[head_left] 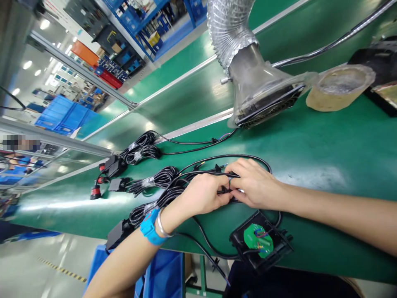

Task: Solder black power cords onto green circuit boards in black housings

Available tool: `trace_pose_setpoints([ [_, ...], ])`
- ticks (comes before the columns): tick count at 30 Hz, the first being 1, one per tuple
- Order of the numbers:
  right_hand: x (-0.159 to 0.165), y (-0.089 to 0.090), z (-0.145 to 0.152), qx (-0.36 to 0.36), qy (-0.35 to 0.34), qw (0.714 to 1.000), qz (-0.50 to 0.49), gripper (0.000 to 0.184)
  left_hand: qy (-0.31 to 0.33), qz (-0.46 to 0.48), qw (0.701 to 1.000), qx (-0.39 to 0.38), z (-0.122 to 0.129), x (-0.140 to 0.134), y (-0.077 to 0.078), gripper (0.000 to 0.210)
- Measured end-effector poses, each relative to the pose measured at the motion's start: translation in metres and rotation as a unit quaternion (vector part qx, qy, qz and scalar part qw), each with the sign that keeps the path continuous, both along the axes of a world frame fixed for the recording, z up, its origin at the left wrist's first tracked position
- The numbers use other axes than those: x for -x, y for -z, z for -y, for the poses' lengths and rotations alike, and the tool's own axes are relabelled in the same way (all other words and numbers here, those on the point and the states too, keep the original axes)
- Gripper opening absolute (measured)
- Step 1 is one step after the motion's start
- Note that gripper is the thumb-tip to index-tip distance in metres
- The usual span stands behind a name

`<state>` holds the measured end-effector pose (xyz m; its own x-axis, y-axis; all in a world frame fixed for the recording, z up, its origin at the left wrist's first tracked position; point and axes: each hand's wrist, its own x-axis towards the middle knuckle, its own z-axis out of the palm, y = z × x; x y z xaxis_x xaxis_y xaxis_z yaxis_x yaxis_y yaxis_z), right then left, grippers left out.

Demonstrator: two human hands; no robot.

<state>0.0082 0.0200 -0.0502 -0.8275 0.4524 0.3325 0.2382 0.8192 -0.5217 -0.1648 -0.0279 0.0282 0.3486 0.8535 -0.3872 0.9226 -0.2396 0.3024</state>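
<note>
My left hand (203, 193) and my right hand (259, 184) meet over the green bench, fingertips almost touching. Both are closed in a pinch on a thin black cable (228, 191); the exact spot they grip is mostly covered by the fingers. Close in front of me lies a black plastic housing (240, 236) with a round green circuit board (252, 240) and coloured wires inside. A black cable runs from this housing. Left of my hands, coiled black cables (166, 178) lie in tied bundles, some joined to black boxes (116, 165).
A fume extraction hood (257, 78) on a silver flexible duct (228, 25) hangs over the bench's far side. Beside it stands a yellowish, cloudy cup (339, 93). Red-and-black plugs (96, 191) lie at the left. A blue bin (164, 273) sits below the near edge.
</note>
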Motion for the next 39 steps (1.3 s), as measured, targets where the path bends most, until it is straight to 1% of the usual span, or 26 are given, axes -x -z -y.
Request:
trace_pose_setpoints([
  [5,0.0,-0.001,0.0,0.02,0.005,1.0,0.0,0.009,0.023,-0.017,1.0,-0.001,-0.008,0.0,-0.004,0.004],
  [7,0.0,-0.002,0.001,0.02,0.01,1.0,0.002,0.009,0.013,-0.003,1.0,0.0,-0.008,0.003,-0.005,0.003],
  [9,0.001,-0.002,0.001,0.007,0.017,1.0,0.007,0.01,-0.014,0.041,0.999,0.006,-0.007,0.01,-0.005,0.003],
  [12,0.001,-0.002,0.001,-0.023,0.028,0.999,0.005,0.012,-0.059,0.146,0.986,0.047,-0.003,0.022,-0.004,0.019],
  [13,0.001,-0.001,0.002,-0.031,0.032,0.999,0.005,0.011,-0.072,0.168,0.982,0.056,-0.001,0.025,-0.003,0.023],
  [14,0.001,-0.001,0.002,-0.037,0.035,0.999,0.005,0.011,-0.082,0.17,0.98,0.056,0.002,0.027,-0.003,0.023],
  [16,0.0,0.0,0.003,-0.042,0.04,0.998,0.006,0.01,-0.088,0.119,0.989,0.023,0.007,0.027,-0.001,0.015],
  [18,0.0,0.0,0.004,-0.043,0.044,0.998,0.007,0.01,-0.073,0.049,0.996,-0.029,0.012,0.024,0.002,0.008],
  [19,0.0,0.0,0.004,-0.043,0.046,0.998,0.007,0.01,-0.062,0.027,0.996,-0.055,0.015,0.022,0.005,0.007],
  [22,0.0,-0.001,0.004,-0.043,0.049,0.998,0.012,0.01,-0.031,-0.012,0.99,-0.138,0.023,0.02,0.016,0.008],
  [24,0.0,-0.002,0.004,-0.042,0.05,0.998,0.012,0.01,-0.013,-0.043,0.983,-0.18,0.027,0.019,0.025,0.009],
  [28,0.002,-0.004,0.003,-0.04,0.049,0.998,0.021,0.011,-0.009,-0.085,0.975,-0.206,0.034,0.013,0.038,0.013],
  [31,0.005,-0.006,0.003,-0.048,0.043,0.997,0.042,0.014,-0.025,-0.135,0.965,-0.221,0.04,0.002,0.045,0.021],
  [33,0.007,-0.01,0.005,-0.061,0.044,0.995,0.067,0.017,-0.04,-0.147,0.962,-0.226,0.042,-0.003,0.049,0.024],
  [36,0.01,-0.019,0.009,-0.074,0.05,0.989,0.118,0.019,-0.059,-0.12,0.965,-0.227,0.043,0.0,0.049,0.019],
  [39,0.011,-0.028,0.01,-0.063,0.049,0.984,0.158,0.019,-0.068,-0.073,0.969,-0.227,0.04,0.008,0.043,0.011],
])
